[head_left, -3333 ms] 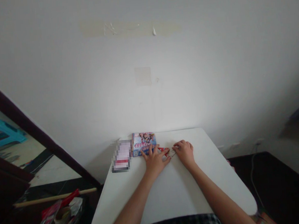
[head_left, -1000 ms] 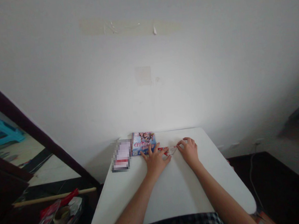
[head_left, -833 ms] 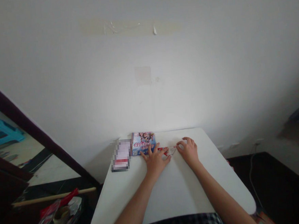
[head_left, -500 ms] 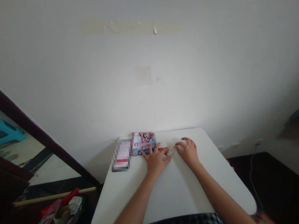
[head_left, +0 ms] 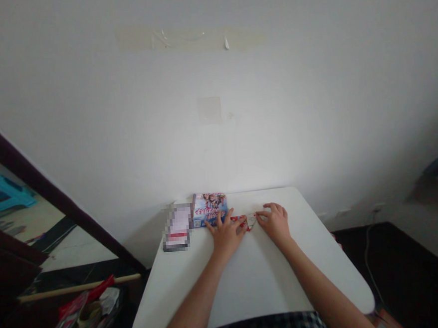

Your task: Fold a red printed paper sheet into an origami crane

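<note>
A small red and white piece of folded paper (head_left: 250,220) lies on the white table (head_left: 250,291), tapering to a point on its near side. My left hand (head_left: 226,234) rests flat with fingers spread; its thumb and index finger press on the paper's left part and partly hide it. Under the other fingertips is the lower edge of a blue printed booklet (head_left: 209,209) with cartoon figures. From the right, my right hand (head_left: 276,222) pinches the paper's right corner between thumb and index finger, the remaining fingers loosely curled.
A blurred-out phone (head_left: 177,227) lies at the table's left edge. The wall (head_left: 312,102) stands right behind the table. To the left are a leaning mirror (head_left: 56,190) and a bag of litter (head_left: 87,318) on the floor. A cable (head_left: 368,253) runs down at the right.
My left thumb has drawn in closer to its index finger, showing more of the paper's red edge. The right hand stays at the paper's right corner, nearly still.
</note>
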Motion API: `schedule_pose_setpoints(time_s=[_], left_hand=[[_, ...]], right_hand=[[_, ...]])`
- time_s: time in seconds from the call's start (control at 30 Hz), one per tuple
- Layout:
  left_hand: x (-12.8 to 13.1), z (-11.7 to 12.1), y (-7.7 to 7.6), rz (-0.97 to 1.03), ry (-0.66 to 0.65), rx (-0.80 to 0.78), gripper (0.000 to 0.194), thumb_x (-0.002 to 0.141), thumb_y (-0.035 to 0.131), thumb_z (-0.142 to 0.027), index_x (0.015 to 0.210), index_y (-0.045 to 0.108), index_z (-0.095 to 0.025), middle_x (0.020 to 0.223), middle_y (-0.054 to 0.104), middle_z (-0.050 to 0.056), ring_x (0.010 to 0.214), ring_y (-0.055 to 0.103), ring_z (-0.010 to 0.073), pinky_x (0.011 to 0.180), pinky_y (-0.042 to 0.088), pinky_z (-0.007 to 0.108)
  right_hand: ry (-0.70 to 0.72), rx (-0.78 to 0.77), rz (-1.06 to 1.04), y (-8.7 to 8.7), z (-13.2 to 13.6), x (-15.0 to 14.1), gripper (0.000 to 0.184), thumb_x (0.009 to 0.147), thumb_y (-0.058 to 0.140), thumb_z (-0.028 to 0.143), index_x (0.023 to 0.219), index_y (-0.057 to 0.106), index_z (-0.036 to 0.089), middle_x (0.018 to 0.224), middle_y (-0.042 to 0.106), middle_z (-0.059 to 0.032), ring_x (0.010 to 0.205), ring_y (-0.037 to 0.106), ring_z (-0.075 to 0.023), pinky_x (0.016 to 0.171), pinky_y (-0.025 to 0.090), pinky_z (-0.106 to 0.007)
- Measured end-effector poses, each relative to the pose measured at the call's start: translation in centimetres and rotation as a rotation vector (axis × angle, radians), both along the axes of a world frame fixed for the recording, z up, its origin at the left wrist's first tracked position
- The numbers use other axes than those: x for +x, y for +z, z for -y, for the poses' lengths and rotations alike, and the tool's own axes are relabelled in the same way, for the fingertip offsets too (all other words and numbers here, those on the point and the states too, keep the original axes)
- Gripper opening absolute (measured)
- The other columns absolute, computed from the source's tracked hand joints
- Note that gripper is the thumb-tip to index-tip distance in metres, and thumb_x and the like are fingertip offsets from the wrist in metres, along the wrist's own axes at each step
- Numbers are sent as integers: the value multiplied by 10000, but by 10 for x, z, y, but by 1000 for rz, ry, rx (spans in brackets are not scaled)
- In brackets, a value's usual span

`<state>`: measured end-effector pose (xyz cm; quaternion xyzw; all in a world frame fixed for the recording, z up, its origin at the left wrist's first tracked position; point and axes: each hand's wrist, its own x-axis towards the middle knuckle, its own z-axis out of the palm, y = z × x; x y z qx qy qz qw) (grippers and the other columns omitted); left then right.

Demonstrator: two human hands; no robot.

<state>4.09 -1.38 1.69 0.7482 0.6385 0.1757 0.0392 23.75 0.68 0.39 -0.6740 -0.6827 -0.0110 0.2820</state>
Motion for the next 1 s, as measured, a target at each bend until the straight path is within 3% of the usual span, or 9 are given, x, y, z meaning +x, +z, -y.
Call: schedule_pose_setpoints(time_s=[0.33, 1.0], left_hand=[[-2, -1, -6, -8, -9, 35, 360, 906, 508, -590, 1252, 603, -581, 1582, 409, -64, 1460, 235, 404, 1072, 28, 840], [-2, -2, -10, 8, -10, 41, 364, 907, 509, -591, 1259, 600, -576, 1594, 389, -61, 1463, 232, 399, 1079, 3, 835]], right_hand=[[32, -54, 6, 1, 3, 0, 223, 848, 686, 411, 1049, 762, 352, 1297, 587, -49, 1290, 435, -283, 1148, 226, -563], [59, -134, 53, 4, 11, -5, 526, 783, 707, 529, 1233, 647, 264, 1358, 536, -109, 1329, 402, -320, 1146, 208, -600]])
